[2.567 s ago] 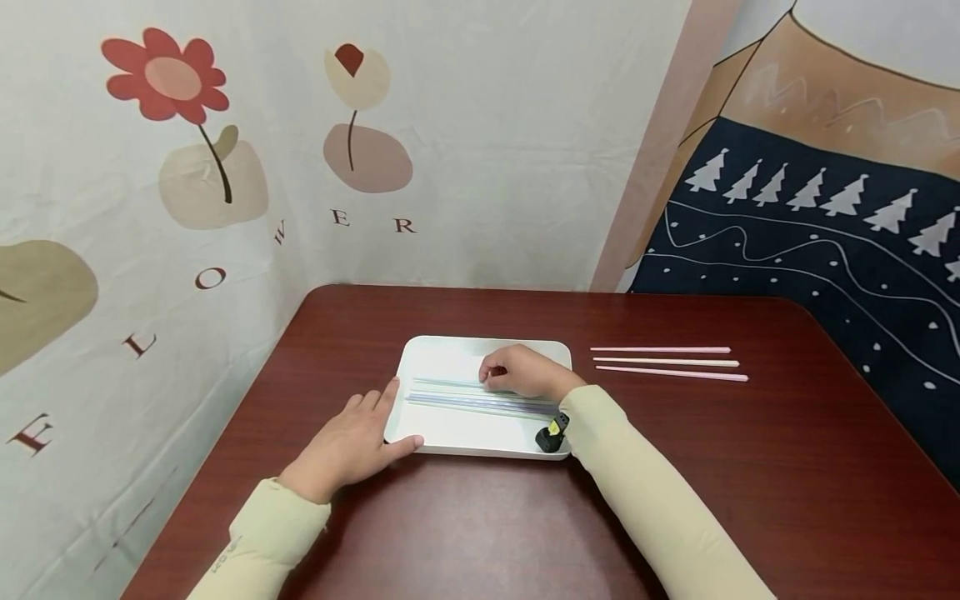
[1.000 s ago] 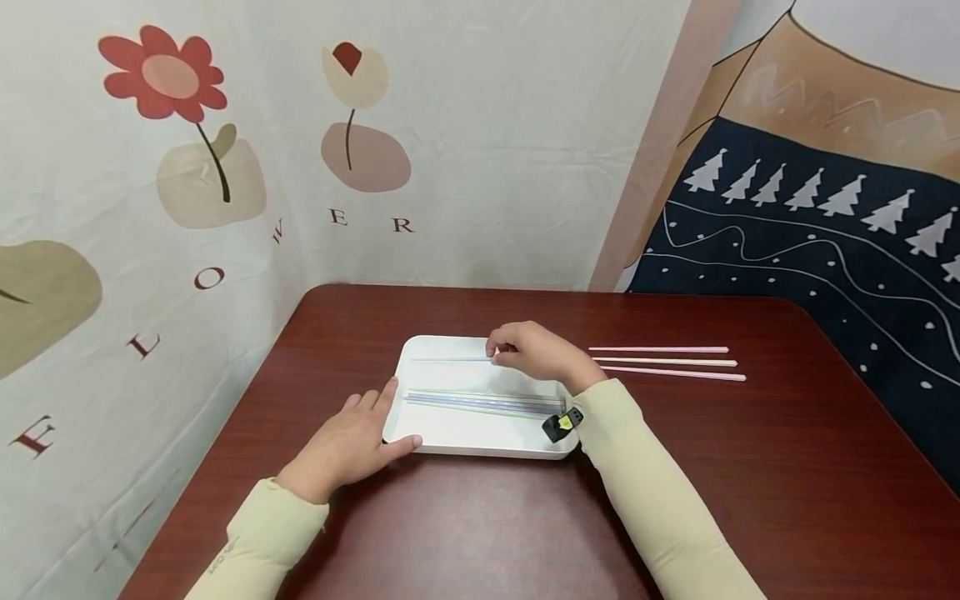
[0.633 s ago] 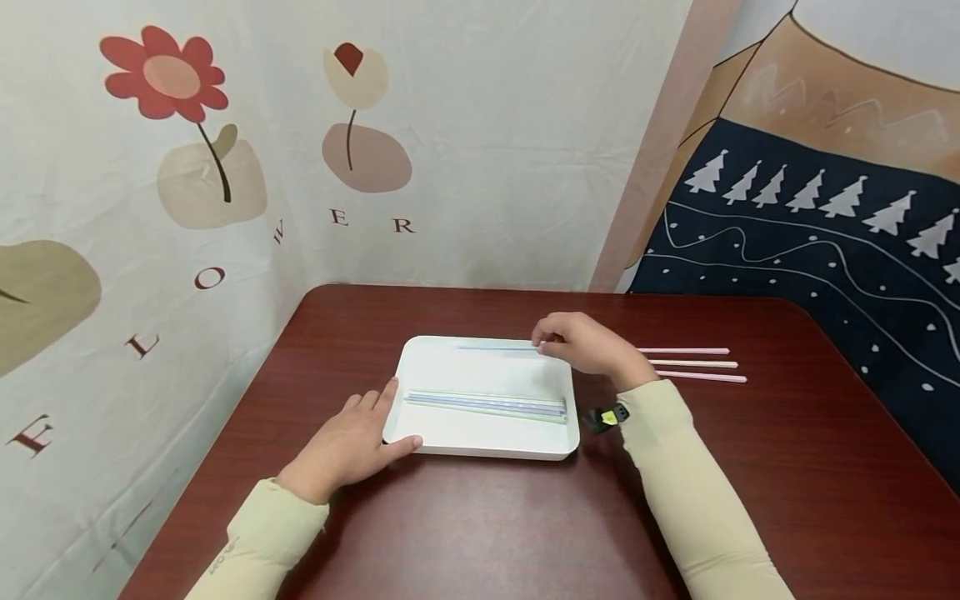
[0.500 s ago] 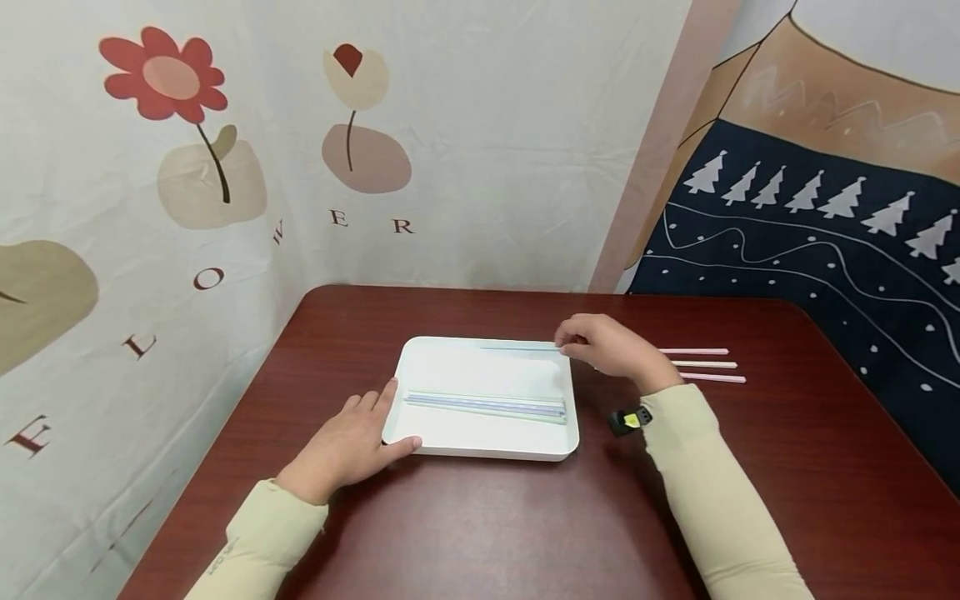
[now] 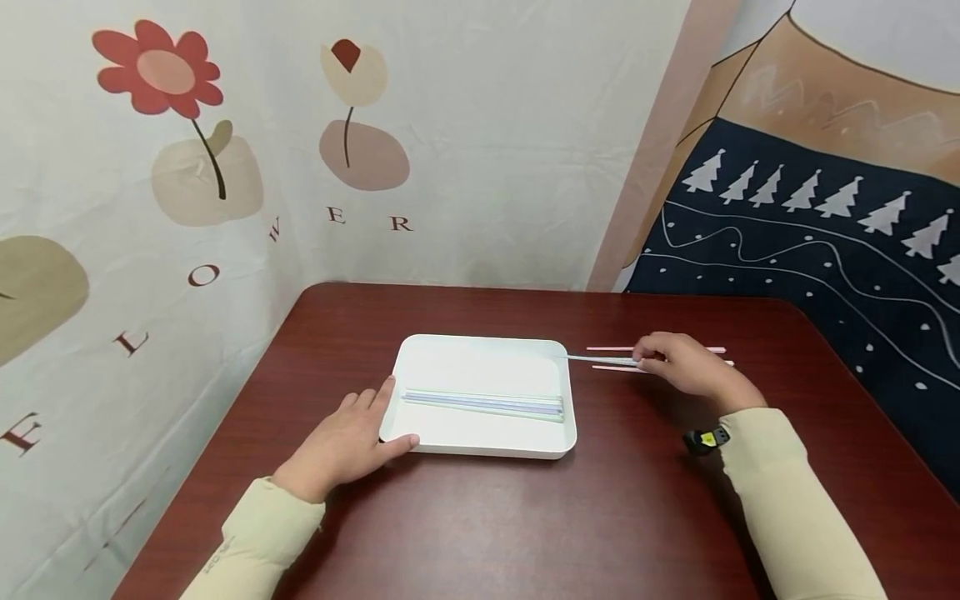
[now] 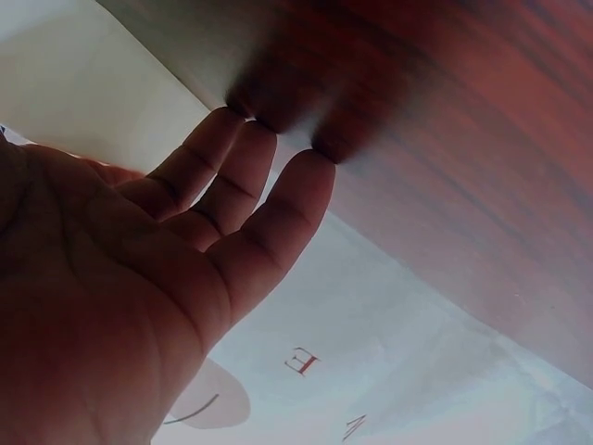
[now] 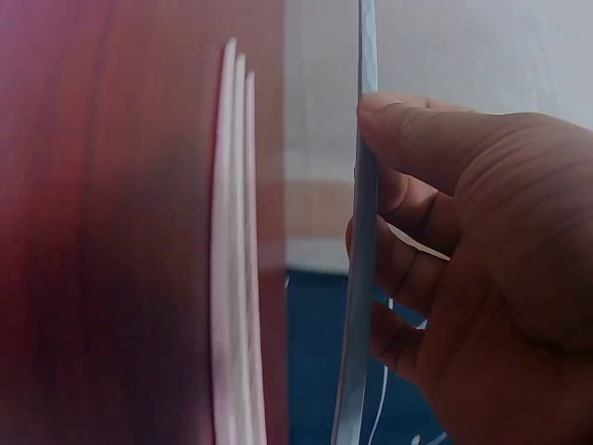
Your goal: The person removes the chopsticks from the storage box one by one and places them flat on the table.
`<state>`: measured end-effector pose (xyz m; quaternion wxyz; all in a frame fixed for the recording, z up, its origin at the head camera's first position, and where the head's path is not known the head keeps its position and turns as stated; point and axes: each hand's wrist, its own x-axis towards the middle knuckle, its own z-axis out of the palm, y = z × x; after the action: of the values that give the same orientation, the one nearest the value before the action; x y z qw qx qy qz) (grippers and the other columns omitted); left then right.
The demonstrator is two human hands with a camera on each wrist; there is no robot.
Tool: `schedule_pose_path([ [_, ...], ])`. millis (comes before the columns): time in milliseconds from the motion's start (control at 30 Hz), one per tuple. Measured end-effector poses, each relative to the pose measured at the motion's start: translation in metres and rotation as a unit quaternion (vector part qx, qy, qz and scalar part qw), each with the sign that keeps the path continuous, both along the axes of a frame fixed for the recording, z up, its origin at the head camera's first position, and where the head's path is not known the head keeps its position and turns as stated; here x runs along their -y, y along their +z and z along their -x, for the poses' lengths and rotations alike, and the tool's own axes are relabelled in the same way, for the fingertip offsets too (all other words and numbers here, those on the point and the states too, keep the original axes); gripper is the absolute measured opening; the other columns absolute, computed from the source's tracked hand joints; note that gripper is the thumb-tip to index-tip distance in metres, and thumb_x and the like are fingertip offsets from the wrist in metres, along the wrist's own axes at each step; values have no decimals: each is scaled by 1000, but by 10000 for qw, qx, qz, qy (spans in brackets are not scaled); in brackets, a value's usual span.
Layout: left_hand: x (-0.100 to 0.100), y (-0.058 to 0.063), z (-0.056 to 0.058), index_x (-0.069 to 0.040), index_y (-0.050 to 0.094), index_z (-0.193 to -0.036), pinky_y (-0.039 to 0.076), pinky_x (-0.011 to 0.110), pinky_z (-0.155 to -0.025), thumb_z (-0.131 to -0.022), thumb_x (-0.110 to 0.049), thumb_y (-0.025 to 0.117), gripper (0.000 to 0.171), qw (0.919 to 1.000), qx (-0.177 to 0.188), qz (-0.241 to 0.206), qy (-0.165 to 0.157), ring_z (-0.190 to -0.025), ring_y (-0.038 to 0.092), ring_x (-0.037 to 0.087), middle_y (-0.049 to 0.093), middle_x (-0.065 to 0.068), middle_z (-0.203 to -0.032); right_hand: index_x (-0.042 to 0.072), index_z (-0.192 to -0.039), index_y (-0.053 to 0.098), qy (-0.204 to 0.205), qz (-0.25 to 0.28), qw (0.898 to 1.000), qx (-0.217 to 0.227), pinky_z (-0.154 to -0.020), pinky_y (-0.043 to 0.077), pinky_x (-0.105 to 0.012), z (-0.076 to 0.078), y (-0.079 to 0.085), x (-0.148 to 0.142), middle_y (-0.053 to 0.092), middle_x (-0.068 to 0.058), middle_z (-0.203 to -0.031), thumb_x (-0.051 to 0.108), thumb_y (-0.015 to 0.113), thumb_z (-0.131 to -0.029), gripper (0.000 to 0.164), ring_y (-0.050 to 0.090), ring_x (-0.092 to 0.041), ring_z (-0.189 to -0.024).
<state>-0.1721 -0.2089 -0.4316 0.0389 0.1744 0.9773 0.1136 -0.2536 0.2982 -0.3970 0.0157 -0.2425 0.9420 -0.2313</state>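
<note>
My right hand (image 5: 686, 365) pinches a pale blue chopstick (image 5: 600, 358) between thumb and fingertips, right of the tray. In the right wrist view this chopstick (image 7: 364, 199) stands apart from three chopsticks on the table, two pink (image 7: 222, 232) and one cream (image 7: 239, 241). In the head view my right hand partly covers those three. My left hand (image 5: 341, 442) rests at the left end of the white tray (image 5: 480, 442), fingers extended and thumb at its near edge. In the left wrist view the left hand's fingertips (image 6: 310, 171) touch the table. Several blue and green chopsticks (image 5: 483, 404) lie side by side inside the tray.
The dark red wooden table (image 5: 480, 525) ends at a back edge against a white wall cloth (image 5: 510, 150) with printed flowers. A dark blue cloth (image 5: 810, 242) with tree prints hangs behind the right side.
My right hand has picked the blue chopstick out of the tray, first moving away toward the tray's far side, then right over the three chopsticks. My left hand has stayed at the tray.
</note>
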Motion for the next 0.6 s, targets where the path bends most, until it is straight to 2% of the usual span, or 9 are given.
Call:
schedule_pose_path([
  [367,2,1,0,2,23,-156,44,51,-94,-87,-76,49,107,10000,-35,-43,24,-118,46,38,50,20,-134,12,-95,68,-482,-103,9976,486,-73,43,-39,-6,-12,-41,58,2,-85,8,63,-97,7,51,-20,-81],
  [600,1,2,0,2,25,-155,44,51,-92,-88,-74,51,105,10000,-58,-71,5,-116,47,37,51,20,-133,13,-90,67,-291,-192,9976,603,-70,42,-35,-7,-22,-51,56,4,-80,3,64,-95,12,50,-16,-75],
])
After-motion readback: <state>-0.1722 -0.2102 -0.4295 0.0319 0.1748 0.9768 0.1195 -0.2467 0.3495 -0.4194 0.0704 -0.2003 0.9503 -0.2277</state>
